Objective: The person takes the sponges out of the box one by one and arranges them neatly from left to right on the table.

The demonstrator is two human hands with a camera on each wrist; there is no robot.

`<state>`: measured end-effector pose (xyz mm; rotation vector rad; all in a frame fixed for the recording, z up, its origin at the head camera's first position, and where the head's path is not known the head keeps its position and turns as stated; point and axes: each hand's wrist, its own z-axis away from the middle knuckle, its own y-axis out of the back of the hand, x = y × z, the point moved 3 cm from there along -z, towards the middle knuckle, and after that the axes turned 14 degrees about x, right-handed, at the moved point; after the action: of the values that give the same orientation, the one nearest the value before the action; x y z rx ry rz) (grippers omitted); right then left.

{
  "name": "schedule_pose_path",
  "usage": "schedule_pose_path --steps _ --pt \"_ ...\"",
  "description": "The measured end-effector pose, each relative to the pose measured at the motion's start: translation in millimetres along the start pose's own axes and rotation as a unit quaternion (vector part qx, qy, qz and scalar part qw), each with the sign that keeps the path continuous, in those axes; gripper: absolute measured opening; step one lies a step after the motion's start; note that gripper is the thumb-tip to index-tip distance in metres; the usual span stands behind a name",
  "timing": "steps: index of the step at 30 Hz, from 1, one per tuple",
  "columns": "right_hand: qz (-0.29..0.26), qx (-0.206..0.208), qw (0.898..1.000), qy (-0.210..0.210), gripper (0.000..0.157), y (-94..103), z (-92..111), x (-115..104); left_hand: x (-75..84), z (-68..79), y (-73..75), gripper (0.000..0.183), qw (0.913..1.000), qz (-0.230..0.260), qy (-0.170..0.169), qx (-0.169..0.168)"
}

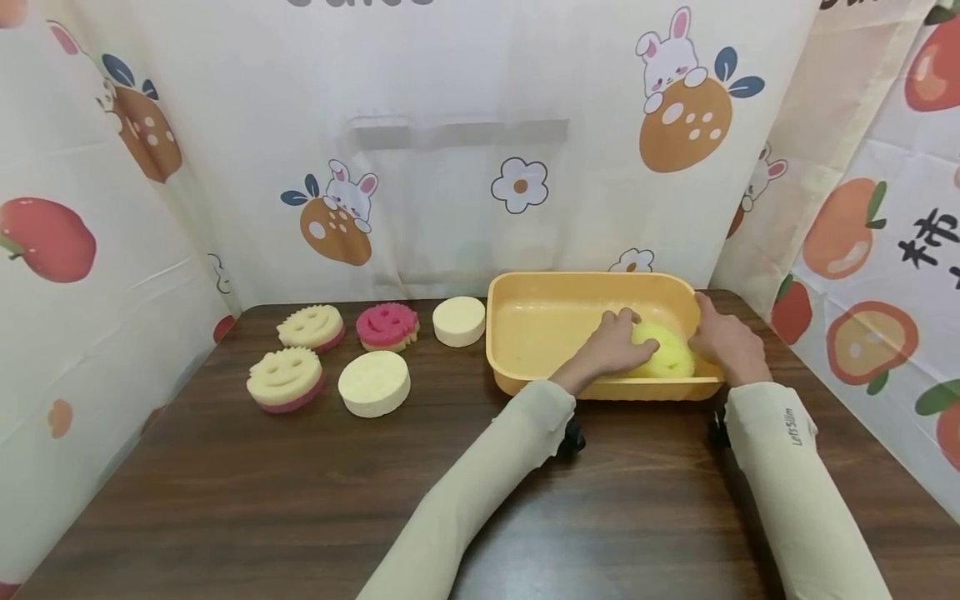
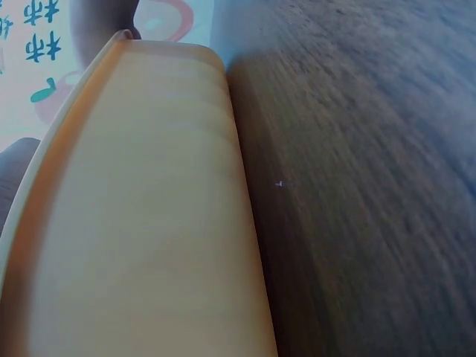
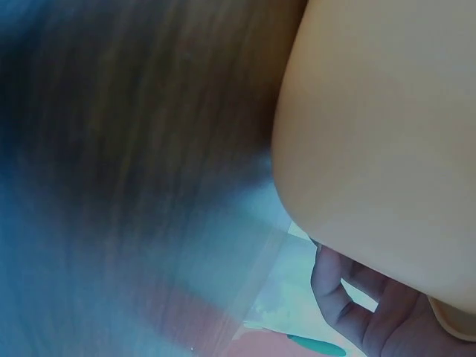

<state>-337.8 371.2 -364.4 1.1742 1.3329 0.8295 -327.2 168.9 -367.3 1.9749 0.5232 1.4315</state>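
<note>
A rectangular yellow-orange plastic basin (image 1: 540, 342) stands at the back right of the table, its outer wall filling much of both wrist views. In its right part is a bright yellow rounded sponge (image 1: 667, 354) with small holes in its face. My left hand (image 1: 611, 346) reaches over the front rim and holds the sponge at its left side, thumb in front and fingers behind. At the right end, my right hand (image 1: 729, 342) grips the basin's rim. In the right wrist view, bent fingers of the right hand (image 3: 372, 305) lie against the outside of the wall.
Left of the basin lie two cream round sponges (image 1: 374, 383), two cream smiley sponges with pink undersides (image 1: 285, 375) and a pink smiley sponge (image 1: 387, 325). Printed curtains (image 1: 450, 100) hang behind and beside the dark wooden table (image 1: 262, 500).
</note>
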Motion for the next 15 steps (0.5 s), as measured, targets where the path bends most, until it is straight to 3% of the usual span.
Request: schedule_pose_path --steps 6,15 --pt "0.003 0.002 1.0 0.0 0.072 2.6 1.7 -2.5 2.0 1.8 4.7 0.048 0.9991 0.031 0.014 0.024" --pt "0.004 -0.004 1.0 0.003 0.07 1.6 3.2 -2.5 2.8 4.4 6.5 0.046 0.9972 0.068 0.003 0.029"
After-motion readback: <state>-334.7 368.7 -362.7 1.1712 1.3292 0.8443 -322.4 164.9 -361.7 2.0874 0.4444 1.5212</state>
